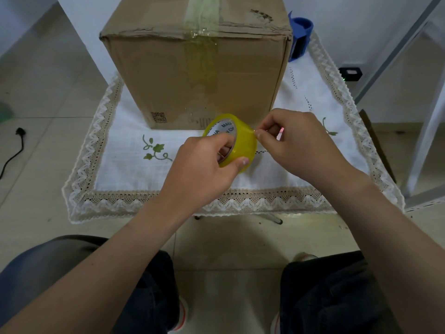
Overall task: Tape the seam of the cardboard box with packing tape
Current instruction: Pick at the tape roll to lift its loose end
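A closed brown cardboard box [168,75] stands on a small table, with a strip of yellowish tape [201,56] running over its top seam and down its front face. In front of the box, my left hand [204,169] grips a roll of yellow packing tape [243,145], fingers through the core and thumb on the outside. My right hand [296,143] pinches the tape's loose end at the roll's right edge between thumb and forefinger.
A white lace-edged tablecloth [134,131] with green embroidery covers the table. A blue tape dispenser [299,37] sits behind the box's right corner. A black plug and cable [16,145] lie on the tiled floor at left. White frame legs [423,141] stand at right. My knees are below.
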Demonstrator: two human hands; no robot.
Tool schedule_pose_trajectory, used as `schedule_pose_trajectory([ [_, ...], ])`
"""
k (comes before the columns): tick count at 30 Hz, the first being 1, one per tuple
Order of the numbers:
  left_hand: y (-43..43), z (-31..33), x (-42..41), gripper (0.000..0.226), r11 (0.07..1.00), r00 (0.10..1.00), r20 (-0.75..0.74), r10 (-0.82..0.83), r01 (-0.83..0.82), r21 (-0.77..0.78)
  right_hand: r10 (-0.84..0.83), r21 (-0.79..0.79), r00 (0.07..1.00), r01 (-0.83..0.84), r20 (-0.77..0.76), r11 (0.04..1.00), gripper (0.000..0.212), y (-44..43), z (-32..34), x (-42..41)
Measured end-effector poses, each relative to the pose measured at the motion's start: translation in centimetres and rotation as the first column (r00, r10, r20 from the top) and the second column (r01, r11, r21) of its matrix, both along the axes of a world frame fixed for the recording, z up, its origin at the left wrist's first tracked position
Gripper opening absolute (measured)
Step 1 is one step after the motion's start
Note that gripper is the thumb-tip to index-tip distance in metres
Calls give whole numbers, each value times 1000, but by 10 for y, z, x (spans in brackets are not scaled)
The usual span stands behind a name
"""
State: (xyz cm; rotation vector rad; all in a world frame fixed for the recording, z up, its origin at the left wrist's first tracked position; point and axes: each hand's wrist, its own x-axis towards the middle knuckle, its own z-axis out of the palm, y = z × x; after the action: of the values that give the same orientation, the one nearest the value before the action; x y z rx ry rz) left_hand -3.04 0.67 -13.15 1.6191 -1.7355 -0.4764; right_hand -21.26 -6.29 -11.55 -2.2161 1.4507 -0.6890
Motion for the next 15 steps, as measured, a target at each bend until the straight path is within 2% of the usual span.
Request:
schedule_pose_trajectory([
  [10,-3,3,-6,20,999,997,82,17,-20,31,-14,-53,976,2,-217,999,8,8,-3,5],
  [13,-6,6,-6,19,996,998,37,47,-50,73,-21,-55,976,9,-217,998,9,7,0,3],
  [15,-7,6,-5,22,994,997,6,72,-72,87,-24,-39,988,19,-153,999,12,5,3,1],
])
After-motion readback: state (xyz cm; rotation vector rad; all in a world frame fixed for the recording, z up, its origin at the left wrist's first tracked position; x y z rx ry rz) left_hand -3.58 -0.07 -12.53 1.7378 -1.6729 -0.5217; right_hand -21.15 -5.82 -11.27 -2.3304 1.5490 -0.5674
